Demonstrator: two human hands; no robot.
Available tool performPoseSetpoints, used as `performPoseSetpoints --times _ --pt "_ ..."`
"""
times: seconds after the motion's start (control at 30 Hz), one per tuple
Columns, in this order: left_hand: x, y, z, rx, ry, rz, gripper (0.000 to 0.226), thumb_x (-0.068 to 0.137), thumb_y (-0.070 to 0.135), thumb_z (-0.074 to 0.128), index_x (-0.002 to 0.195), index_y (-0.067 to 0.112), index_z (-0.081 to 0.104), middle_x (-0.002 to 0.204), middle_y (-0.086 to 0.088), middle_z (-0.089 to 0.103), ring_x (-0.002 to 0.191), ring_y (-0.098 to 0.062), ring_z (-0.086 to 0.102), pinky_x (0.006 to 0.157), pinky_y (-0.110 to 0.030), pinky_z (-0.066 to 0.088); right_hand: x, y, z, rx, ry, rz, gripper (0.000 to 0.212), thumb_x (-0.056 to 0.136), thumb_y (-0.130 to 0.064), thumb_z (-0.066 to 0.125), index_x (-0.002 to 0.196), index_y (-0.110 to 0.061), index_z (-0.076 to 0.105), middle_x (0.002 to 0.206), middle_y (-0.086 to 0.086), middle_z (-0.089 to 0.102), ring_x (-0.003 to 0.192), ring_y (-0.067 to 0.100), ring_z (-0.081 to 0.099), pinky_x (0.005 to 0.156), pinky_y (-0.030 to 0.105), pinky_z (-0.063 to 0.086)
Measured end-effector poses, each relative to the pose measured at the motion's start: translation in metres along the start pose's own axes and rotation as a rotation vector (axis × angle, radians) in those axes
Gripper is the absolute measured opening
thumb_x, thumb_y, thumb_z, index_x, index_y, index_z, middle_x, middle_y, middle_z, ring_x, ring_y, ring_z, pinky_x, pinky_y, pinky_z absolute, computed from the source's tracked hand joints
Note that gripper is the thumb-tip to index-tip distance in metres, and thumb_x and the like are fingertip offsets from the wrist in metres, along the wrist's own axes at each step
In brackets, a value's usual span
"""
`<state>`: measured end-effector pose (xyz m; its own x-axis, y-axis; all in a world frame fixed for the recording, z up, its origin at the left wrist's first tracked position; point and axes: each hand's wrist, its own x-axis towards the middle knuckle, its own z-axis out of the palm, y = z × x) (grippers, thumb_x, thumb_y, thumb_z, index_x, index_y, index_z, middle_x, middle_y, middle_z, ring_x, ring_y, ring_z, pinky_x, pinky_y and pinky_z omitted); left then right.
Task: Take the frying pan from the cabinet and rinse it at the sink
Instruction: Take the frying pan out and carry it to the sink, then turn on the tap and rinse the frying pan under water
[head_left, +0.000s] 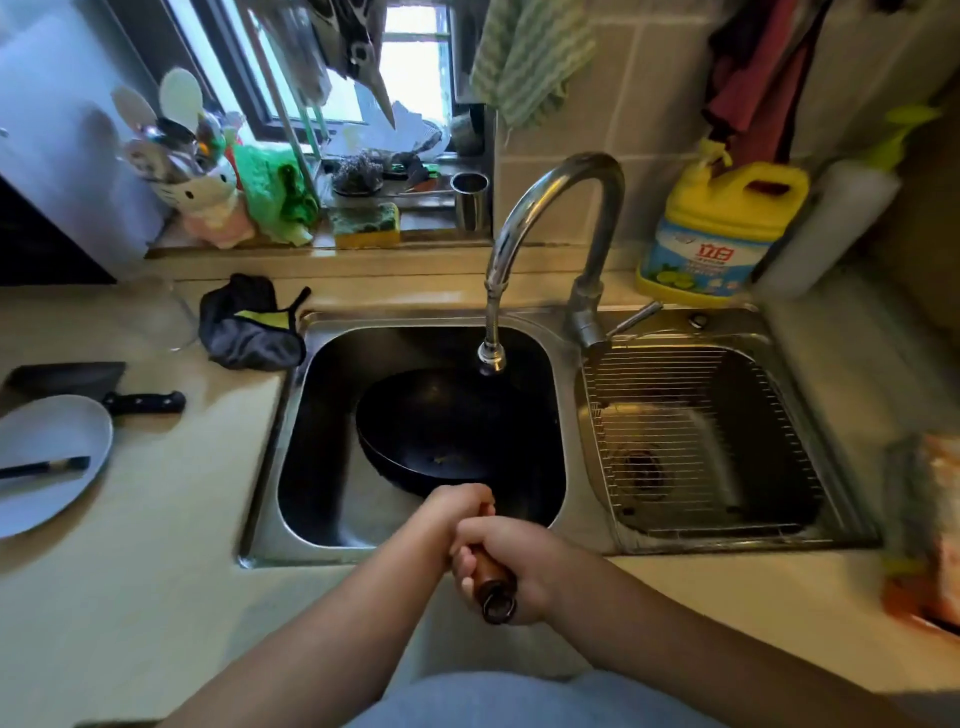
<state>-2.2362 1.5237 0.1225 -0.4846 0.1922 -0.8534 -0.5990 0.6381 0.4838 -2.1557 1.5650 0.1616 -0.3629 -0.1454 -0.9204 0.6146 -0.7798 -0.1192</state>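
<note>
A black frying pan (436, 426) sits inside the left basin of the steel sink (270, 467), right under the faucet spout (491, 358). Its wooden handle (493, 592) points back toward me over the sink's front edge. My right hand (511, 564) grips the handle near its end. Just ahead of it, my left hand (457, 512) is closed around the same handle, closer to the pan. I see no water running from the spout.
The right basin holds a wire rack (691, 441). A yellow detergent jug (722, 228) stands behind it. On the left counter lie a dark cloth (249, 325), a cleaver (98, 387) and a white plate (47, 457) with chopsticks. A sponge (366, 224) rests on the sill.
</note>
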Motion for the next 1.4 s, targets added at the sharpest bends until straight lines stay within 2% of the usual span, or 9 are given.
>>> performPoseSetpoints --times 0.33,0.4,0.47,0.53,0.67,0.8,0.9,1.1,1.4 --pt "0.018 -0.003 -0.009 -0.009 -0.065 -0.063 0.039 0.086 0.005 0.056 0.048 0.01 0.05 0.032 0.002 0.047 0.032 -0.012 0.043 0.031 -0.012 0.031 0.022 -0.002 0.003 -0.039 -0.035 0.054 0.008 0.086 0.002 0.056 0.081 -0.004 0.057 0.055 0.007 0.056 0.041 0.014 0.056 0.041 0.024 0.051" --pt "0.021 -0.006 -0.01 -0.112 -0.085 -0.077 0.038 0.088 0.001 0.054 0.051 0.008 0.049 0.037 -0.002 0.048 0.033 -0.013 0.044 0.037 -0.017 0.038 0.025 -0.001 -0.002 -0.159 -0.064 0.044 0.007 0.087 -0.008 0.063 0.093 -0.005 0.06 0.06 0.007 0.06 0.049 0.015 0.059 0.046 0.026 0.053" --pt "0.024 -0.007 -0.013 -0.219 -0.101 -0.104 0.034 0.09 0.0 0.053 0.057 0.006 0.05 0.045 -0.004 0.049 0.04 -0.015 0.045 0.045 -0.022 0.041 0.026 -0.008 -0.015 -0.386 -0.105 -0.002 0.028 0.089 -0.03 0.069 0.107 -0.01 0.06 0.067 0.004 0.06 0.055 0.014 0.058 0.047 0.023 0.052" --pt "0.025 -0.007 -0.021 -0.249 -0.148 -0.141 0.028 0.092 0.004 0.054 0.063 0.005 0.052 0.046 -0.004 0.05 0.038 -0.015 0.047 0.042 -0.022 0.043 0.018 -0.025 -0.03 -0.584 -0.148 -0.075 0.036 0.09 -0.046 0.064 0.099 -0.011 0.062 0.065 0.001 0.061 0.056 0.013 0.06 0.049 0.022 0.053" --pt "0.026 -0.011 -0.033 -0.234 -0.187 -0.177 0.026 0.094 0.008 0.053 0.068 0.008 0.053 0.047 -0.002 0.051 0.031 -0.009 0.048 0.034 -0.017 0.043 -0.002 -0.097 -0.077 -0.551 0.211 -0.383 0.037 0.093 -0.041 0.063 0.11 -0.008 0.065 0.09 0.011 0.069 0.076 0.021 0.069 0.059 0.031 0.057" --pt "0.025 -0.021 -0.035 -0.25 -0.158 -0.133 0.018 0.093 0.005 0.053 0.075 0.006 0.053 0.058 -0.005 0.052 0.034 -0.009 0.05 0.034 -0.018 0.043 -0.013 -0.177 -0.118 -0.272 0.434 -0.649 0.02 0.096 -0.031 0.062 0.109 -0.016 0.062 0.09 0.01 0.067 0.074 0.019 0.067 0.053 0.029 0.055" --pt "0.021 -0.027 -0.037 -0.289 -0.134 -0.1 0.013 0.094 0.004 0.053 0.081 0.004 0.054 0.065 -0.008 0.053 0.034 -0.009 0.05 0.034 -0.018 0.044 -0.012 -0.215 -0.13 -0.171 0.5 -0.768 0.012 0.095 -0.032 0.063 0.1 -0.022 0.06 0.091 0.007 0.065 0.075 0.016 0.066 0.053 0.029 0.056" --pt "0.01 -0.031 -0.041 -0.351 -0.147 -0.091 0.012 0.096 0.01 0.051 0.087 0.003 0.055 0.068 -0.009 0.057 0.037 -0.011 0.051 0.034 -0.017 0.044 -0.005 -0.247 -0.131 -0.106 0.565 -0.907 0.02 0.098 -0.031 0.058 0.112 -0.017 0.06 0.084 0.003 0.063 0.071 0.013 0.063 0.061 0.029 0.057" --pt "0.008 -0.03 -0.035 -0.348 -0.121 -0.075 0.014 0.098 0.013 0.05 0.102 -0.001 0.049 0.069 -0.011 0.054 0.035 -0.012 0.051 0.033 -0.017 0.043 -0.004 -0.255 -0.138 -0.287 0.686 -0.979 0.025 0.1 -0.024 0.056 0.12 -0.009 0.06 0.077 0.005 0.066 0.065 0.013 0.066 0.057 0.028 0.058"
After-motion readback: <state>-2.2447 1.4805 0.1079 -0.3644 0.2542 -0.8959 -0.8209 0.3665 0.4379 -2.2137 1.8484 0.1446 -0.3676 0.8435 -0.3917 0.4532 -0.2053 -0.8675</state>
